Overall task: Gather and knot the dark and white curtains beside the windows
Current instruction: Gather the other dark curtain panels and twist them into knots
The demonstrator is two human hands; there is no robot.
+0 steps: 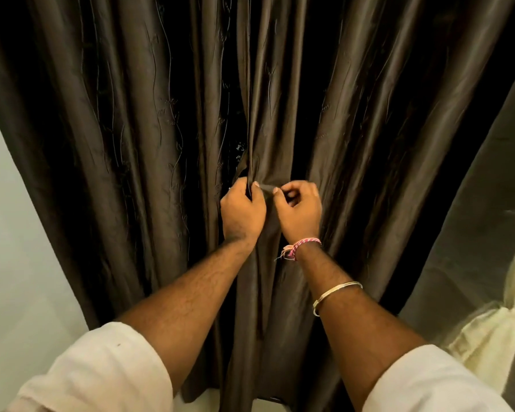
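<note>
Curtain gathering on the dark panel is only beginning, by the look of it: the dark curtain (149,129) hangs in loose folds across nearly the whole view, from near the floor up out of frame, with no knot in it. Nearest the camera, two white sleeves (101,373) lead up bare forearms to the hands, which meet at the middle of the cloth. The left hand (243,211) grips a vertical fold, fingers curled into it; the right hand (299,208) pinches a small tuck of the same cloth between thumb and forefinger, its other fingers curled. A pink thread band (304,243) and a metal bangle (336,292) sit on the right arm. The next move likely calls for sweeping in the outer folds on both sides until the whole width is bunched, then looping it on itself. At the lower right a white curtain (488,325) appears already tied, though it is blurred at the edge. A pale wall (15,233) borders the left. Nothing blocks the hands; the sheer breadth of slippery cloth is the main hindrance.
</note>
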